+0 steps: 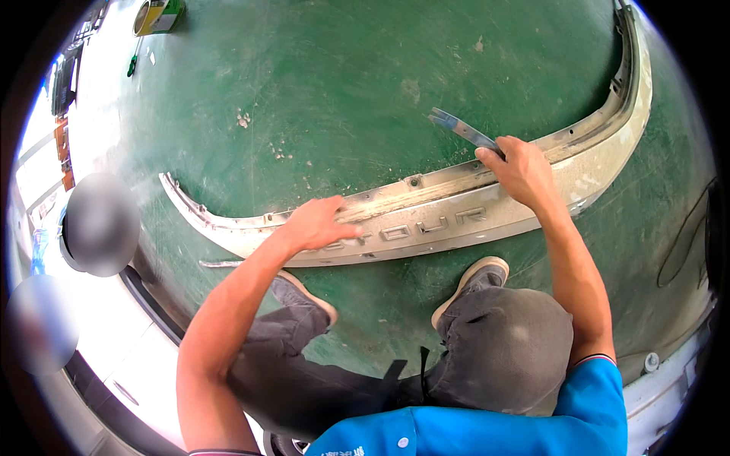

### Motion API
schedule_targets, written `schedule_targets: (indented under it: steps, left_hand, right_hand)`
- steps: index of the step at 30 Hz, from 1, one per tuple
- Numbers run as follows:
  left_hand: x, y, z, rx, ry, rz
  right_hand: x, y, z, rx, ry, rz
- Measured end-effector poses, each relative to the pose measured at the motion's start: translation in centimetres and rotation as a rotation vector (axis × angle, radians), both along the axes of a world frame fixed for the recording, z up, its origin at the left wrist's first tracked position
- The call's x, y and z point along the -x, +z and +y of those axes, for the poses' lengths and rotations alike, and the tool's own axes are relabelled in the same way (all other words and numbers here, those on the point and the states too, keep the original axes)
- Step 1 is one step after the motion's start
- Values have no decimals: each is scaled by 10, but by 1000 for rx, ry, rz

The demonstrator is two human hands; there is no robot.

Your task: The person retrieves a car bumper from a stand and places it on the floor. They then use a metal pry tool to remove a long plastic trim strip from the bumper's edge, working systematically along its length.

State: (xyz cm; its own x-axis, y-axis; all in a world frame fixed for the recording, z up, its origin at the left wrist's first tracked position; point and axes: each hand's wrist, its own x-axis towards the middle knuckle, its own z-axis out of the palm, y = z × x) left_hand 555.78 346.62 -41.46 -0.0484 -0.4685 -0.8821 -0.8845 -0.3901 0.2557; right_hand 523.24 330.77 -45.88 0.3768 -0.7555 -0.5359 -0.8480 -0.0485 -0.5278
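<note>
A long, curved, off-white car bumper [426, 209] with raised letters lies on the floor across my front, its right end bending away from me. The paint looks worn and dusty, with bare patches. My right hand [523, 173] is closed around one end of a flat grey metal strip-like tool [465, 131], which points up and left over the bumper's far edge; its tip looks notched. My left hand [315, 222] is at the left half of the bumper, thumb and fingers apart, holding nothing. Whether its palm touches the surface, I cannot tell.
My two shoes [475, 275] stand close to the bumper's near edge. A thin pale strip [220, 264] sits by its left end. Far left are a yellow-green container [158, 15] and a green-handled tool [133, 64]. White panels [125, 357] stand left; a dark cable [675, 254] lies right.
</note>
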Motion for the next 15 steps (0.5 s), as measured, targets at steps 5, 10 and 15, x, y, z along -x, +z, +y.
schedule_targets:
  steps: [5, 10, 15]
  left_hand:
    - [12, -18, 7, 174, -238, 53]
    - [44, -11, -32, 59, -78, 52]
    - [58, -29, 6, 333, 204, 63]
  right_hand:
    - [-1, 27, -12, -463, -256, -592]
    - [-50, 33, -12, -599, -386, -1099]
    - [-102, 1, 16, -743, -471, -1166]
